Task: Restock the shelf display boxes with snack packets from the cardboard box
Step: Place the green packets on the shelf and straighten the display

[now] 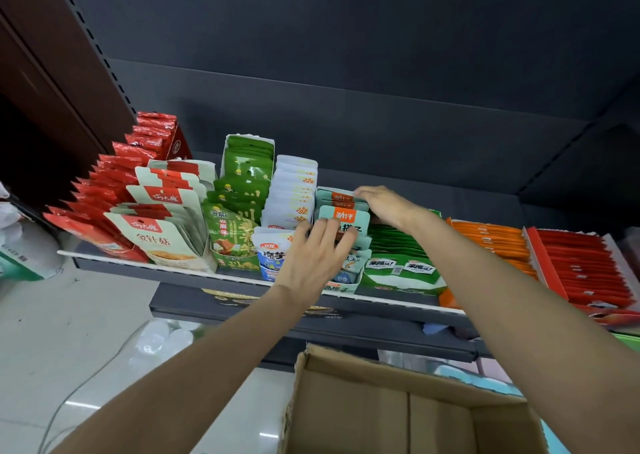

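Pale teal snack packets [343, 214] with orange labels stand in a row inside a display box [341, 285] at the middle of the shelf. My left hand [317, 252] lies against the front packets, fingers straight and spread over them. My right hand [384, 204] reaches to the back of the same row, its fingers curled over the rear packets' tops. The open cardboard box [398, 405] sits below the shelf, near me; its visible inside shows only bare cardboard.
Red packets [114, 190], white packets with red labels [162, 225], green packets [242, 190] and white-blue packets [294, 190] fill boxes to the left. Green [398, 256], orange [495, 242] and red boxes [585, 263] stand to the right. A dark shelf edge [242, 278] runs in front.
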Tool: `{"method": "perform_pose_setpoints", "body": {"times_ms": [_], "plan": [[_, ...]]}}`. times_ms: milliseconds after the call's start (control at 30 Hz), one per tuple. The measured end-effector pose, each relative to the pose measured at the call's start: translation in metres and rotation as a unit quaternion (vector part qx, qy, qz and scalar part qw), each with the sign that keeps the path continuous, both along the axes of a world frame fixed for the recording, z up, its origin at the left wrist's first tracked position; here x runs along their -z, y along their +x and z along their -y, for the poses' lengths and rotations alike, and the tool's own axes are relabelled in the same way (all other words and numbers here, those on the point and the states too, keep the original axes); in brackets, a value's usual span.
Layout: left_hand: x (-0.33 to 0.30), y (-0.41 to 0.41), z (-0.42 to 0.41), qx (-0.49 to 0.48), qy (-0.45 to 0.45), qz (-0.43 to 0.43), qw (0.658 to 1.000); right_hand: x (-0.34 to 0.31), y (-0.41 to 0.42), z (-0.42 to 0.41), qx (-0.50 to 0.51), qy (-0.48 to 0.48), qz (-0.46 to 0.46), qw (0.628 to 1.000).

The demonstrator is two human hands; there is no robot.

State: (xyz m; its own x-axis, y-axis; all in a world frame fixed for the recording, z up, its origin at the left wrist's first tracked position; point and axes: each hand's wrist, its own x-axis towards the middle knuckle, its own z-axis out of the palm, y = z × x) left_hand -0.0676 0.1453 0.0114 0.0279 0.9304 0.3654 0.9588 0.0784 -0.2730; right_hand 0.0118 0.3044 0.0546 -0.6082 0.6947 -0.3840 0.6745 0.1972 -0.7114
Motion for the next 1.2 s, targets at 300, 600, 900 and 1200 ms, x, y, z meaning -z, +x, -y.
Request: {"method": "perform_pose_setpoints", "body": {"times_ms": [300,600,900,1200], "plan": [[-0.047,-0.012,-0.019,0.01,-0.187,0.083,0.979,0.013,0.016,0.025,0.126,-0.01,-0.155,0.98],[-0.051,-0.014,-0.02,-0.027,-0.185,0.065,0.98,0.008,0.053,0.043,0.068,0.096,-0.09,0.989],[-0.058,-0.014,-0.002,0.023,-0.226,0.121,0.966,0.009,0.046,0.057,0.103,0.124,-0.136,0.978],[-0.054,-0.018,0.017,0.041,-0.231,0.089,0.968,0.003,0.052,0.064,0.095,0.077,-0.184,0.975]]}}
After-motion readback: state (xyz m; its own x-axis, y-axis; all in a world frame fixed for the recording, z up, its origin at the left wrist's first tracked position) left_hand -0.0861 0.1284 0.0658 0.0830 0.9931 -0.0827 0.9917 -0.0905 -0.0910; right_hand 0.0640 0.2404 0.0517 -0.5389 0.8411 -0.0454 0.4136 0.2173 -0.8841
